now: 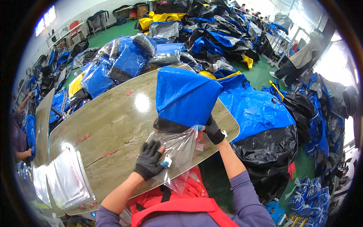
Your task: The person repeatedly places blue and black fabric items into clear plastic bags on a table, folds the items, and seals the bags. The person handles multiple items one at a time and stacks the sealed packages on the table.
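Note:
A folded blue tarp-like bundle [185, 96] with a black lower edge lies on the table in front of me. Its near end meets the mouth of a clear plastic bag [179, 151], which hangs partly over the table's near edge. My right hand [212, 131], in a black knit glove with bare fingertips, pinches the bag's edge at the bundle's near right corner. In a matching glove, my left hand [150, 159] lies on the bag's left side, its fingers spread. Something blue shows at both thumbs, and a small white tag is by the left one.
Clear plastic bags [70, 178] are stacked at the left of the wood-patterned table [113, 98]. Wrapped blue bundles [128, 60] are heaped behind it. A large blue-and-black sack [261, 125] stands against its right side. Other people are at the far left and far right.

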Demonstrator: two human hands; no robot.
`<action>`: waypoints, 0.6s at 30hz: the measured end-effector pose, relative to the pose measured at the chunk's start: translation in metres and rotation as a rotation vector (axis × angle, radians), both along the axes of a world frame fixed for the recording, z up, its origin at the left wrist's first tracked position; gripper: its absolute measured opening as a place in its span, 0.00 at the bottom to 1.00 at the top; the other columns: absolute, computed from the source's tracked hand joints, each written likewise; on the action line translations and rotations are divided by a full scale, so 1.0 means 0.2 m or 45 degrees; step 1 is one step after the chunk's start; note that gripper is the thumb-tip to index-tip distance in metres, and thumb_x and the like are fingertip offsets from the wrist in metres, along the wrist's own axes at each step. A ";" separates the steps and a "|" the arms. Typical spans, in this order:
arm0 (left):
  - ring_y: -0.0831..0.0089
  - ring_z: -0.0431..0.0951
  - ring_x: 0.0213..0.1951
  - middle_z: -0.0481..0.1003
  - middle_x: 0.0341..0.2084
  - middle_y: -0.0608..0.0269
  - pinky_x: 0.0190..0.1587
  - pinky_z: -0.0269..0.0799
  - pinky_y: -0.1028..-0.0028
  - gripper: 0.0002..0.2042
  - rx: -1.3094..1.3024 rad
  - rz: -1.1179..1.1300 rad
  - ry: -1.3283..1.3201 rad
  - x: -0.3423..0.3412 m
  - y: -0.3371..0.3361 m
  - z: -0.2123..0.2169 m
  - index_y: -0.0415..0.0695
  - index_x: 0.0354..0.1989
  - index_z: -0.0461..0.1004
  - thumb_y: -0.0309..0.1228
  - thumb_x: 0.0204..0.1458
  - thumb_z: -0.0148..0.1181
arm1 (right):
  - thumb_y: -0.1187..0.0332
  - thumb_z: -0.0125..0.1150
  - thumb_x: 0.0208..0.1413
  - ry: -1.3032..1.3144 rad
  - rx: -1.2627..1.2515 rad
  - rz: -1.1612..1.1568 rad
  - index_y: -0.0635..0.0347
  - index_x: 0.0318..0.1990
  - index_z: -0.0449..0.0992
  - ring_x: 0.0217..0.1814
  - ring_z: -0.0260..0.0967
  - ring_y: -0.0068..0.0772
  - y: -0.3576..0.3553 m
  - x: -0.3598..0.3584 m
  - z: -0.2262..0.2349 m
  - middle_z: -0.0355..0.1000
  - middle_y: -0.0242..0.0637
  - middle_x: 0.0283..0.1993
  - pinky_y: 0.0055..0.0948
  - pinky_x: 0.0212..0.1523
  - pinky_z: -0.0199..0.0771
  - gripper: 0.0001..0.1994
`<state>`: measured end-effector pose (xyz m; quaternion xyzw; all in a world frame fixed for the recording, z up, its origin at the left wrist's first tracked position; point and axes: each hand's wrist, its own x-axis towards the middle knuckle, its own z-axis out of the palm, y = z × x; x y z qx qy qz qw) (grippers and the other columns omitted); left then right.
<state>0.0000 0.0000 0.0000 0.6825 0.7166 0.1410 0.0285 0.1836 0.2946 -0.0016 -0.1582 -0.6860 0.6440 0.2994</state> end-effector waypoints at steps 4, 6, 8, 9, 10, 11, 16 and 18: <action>0.46 0.55 0.65 0.61 0.62 0.45 0.66 0.40 0.44 0.35 -0.082 -0.179 0.149 -0.38 -0.16 0.02 0.49 0.61 0.63 0.59 0.49 0.53 | 0.56 0.77 0.39 -0.004 -0.068 0.094 0.59 0.68 0.47 0.66 0.56 0.36 0.06 -0.02 0.00 0.59 0.41 0.65 0.37 0.66 0.57 0.52; 0.46 0.55 0.65 0.60 0.62 0.46 0.66 0.40 0.43 0.35 -0.162 -0.203 0.244 -0.53 -0.27 0.05 0.50 0.61 0.64 0.60 0.48 0.52 | 0.56 0.76 0.41 -0.134 0.024 0.051 0.58 0.68 0.50 0.63 0.59 0.36 0.07 -0.03 0.00 0.60 0.40 0.65 0.36 0.62 0.62 0.49; 0.48 0.55 0.66 0.58 0.64 0.47 0.66 0.40 0.45 0.36 -0.244 -0.232 0.261 -0.64 -0.34 0.07 0.50 0.61 0.64 0.61 0.49 0.51 | 0.56 0.74 0.43 -0.047 -0.144 0.154 0.57 0.68 0.50 0.62 0.61 0.35 0.09 0.01 0.03 0.61 0.40 0.64 0.35 0.60 0.64 0.48; 0.48 0.55 0.66 0.58 0.63 0.46 0.66 0.41 0.46 0.35 -0.276 -0.191 0.189 -0.68 -0.36 0.07 0.49 0.61 0.64 0.60 0.49 0.51 | 0.56 0.73 0.44 -0.019 -0.234 0.192 0.56 0.69 0.50 0.61 0.62 0.34 0.09 0.02 0.04 0.61 0.39 0.64 0.34 0.59 0.66 0.47; 0.48 0.55 0.66 0.58 0.63 0.45 0.66 0.42 0.47 0.35 -0.303 -0.149 0.118 -0.71 -0.38 0.06 0.49 0.61 0.63 0.59 0.50 0.51 | 0.58 0.70 0.47 -0.058 -0.332 0.166 0.54 0.70 0.50 0.60 0.63 0.34 0.10 0.03 0.06 0.62 0.38 0.63 0.33 0.57 0.68 0.45; 0.49 0.55 0.66 0.58 0.63 0.44 0.67 0.42 0.49 0.34 -0.328 -0.106 0.047 -0.74 -0.40 0.06 0.48 0.62 0.63 0.58 0.51 0.51 | 0.60 0.68 0.50 -0.026 -0.456 0.103 0.55 0.70 0.49 0.59 0.63 0.34 0.10 0.02 0.06 0.63 0.38 0.62 0.33 0.57 0.67 0.42; 0.46 0.61 0.61 0.65 0.57 0.45 0.64 0.51 0.51 0.25 0.132 0.190 -0.420 -0.42 -0.37 -0.08 0.47 0.57 0.66 0.35 0.48 0.56 | 0.56 0.60 0.55 0.189 -0.314 -0.172 0.59 0.62 0.62 0.53 0.67 0.35 0.13 -0.04 -0.05 0.67 0.38 0.57 0.34 0.56 0.66 0.29; 0.46 0.62 0.59 0.66 0.56 0.45 0.63 0.54 0.53 0.23 0.135 0.186 -0.036 -0.44 -0.37 -0.12 0.47 0.54 0.69 0.34 0.47 0.56 | 0.55 0.59 0.55 0.071 -0.161 -0.356 0.59 0.59 0.65 0.52 0.67 0.36 0.20 -0.07 -0.08 0.68 0.38 0.56 0.35 0.55 0.66 0.27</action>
